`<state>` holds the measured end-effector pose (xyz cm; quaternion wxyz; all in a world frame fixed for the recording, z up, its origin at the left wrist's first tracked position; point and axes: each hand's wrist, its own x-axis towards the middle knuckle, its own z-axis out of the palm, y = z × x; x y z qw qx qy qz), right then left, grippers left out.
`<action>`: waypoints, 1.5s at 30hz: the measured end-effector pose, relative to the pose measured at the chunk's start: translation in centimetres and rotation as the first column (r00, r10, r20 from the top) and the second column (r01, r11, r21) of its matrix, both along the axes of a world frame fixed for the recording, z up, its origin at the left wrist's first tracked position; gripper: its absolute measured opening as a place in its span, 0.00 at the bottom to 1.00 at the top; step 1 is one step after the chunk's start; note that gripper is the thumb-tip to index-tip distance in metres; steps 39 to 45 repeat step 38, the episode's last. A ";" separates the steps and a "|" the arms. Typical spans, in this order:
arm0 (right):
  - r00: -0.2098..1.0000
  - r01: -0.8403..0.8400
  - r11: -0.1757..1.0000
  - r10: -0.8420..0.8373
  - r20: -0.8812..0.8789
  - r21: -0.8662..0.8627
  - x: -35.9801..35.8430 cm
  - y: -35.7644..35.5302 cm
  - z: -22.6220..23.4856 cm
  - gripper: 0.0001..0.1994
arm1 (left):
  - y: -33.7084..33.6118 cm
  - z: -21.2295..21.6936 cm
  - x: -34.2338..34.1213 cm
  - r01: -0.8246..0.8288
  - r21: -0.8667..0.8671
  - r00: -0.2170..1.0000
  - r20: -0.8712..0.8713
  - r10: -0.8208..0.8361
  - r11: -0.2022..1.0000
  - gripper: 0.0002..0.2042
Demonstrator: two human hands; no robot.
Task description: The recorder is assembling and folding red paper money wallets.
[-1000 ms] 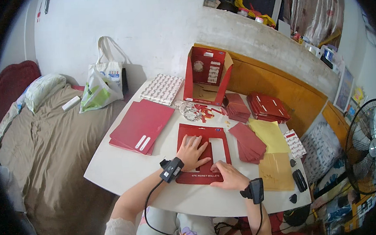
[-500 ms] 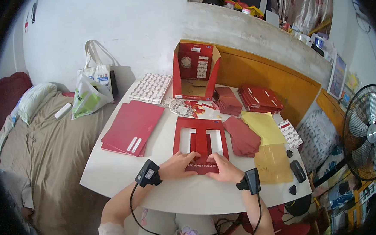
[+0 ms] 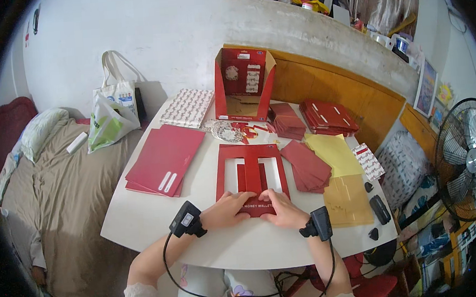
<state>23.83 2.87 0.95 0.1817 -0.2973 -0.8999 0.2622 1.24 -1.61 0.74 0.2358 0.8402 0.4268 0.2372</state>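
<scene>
A red card packaging sleeve [image 3: 251, 153] with two rectangular cut-out windows lies flat on the white table in front of me. A darker red folded strip [image 3: 252, 172] runs down its middle between the windows. My left hand [image 3: 226, 208] rests on the lower left of the sleeve, fingers reaching to the strip's base and thumb apart near the bottom edge. Mirroring it on the lower right, my right hand [image 3: 281, 210] has bent fingers touching the card and its thumb spread toward the near edge. The fingertips of both hands nearly meet; their undersides are hidden.
Red sheets [image 3: 165, 158] lie left, a patterned white stack [image 3: 188, 108] behind them. An open red display box [image 3: 244, 112] stands at the back. Red envelopes [image 3: 307, 166], stacked red packs [image 3: 328, 115] and yellow sheets [image 3: 347, 199] lie right. A fan [image 3: 472, 158] stands beyond; wrist cables hang below.
The view has shifted slightly. Both hands stay at the sleeve's lower part, with the left fingers a little further across toward the right hand.
</scene>
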 end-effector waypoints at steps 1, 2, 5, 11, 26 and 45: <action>1.000 0.029 0.999 -0.029 0.012 -0.020 -0.3 0.0 -0.1 0.28 | 0.0 -0.1 -0.1 -0.007 0.047 0.999 -0.036 0.008 0.999 0.28; 0.998 0.066 0.997 -0.065 0.018 -0.032 -0.1 -0.1 0.2 0.30 | 0.0 0.1 0.2 0.000 0.052 0.999 -0.039 0.003 0.999 0.28; 0.997 0.067 0.997 -0.065 -0.050 0.037 0.4 -0.1 0.3 0.30 | 0.1 0.2 0.7 -0.030 0.174 0.995 -0.089 0.046 0.984 0.31; 0.989 0.087 0.953 -0.047 -0.140 0.290 -0.3 -0.3 1.3 0.26 | 0.5 0.2 0.0 0.021 0.463 0.966 -0.239 0.102 0.886 0.35; 0.991 0.071 0.854 -0.003 -0.132 0.516 -0.3 0.1 0.9 0.23 | 0.5 0.9 0.0 0.041 0.614 0.940 -0.291 0.178 0.788 0.30; 0.989 0.101 0.759 -0.010 -0.145 0.643 0.0 0.6 0.9 0.23 | 0.9 1.2 -0.7 0.070 0.576 0.961 -0.258 0.100 0.815 0.30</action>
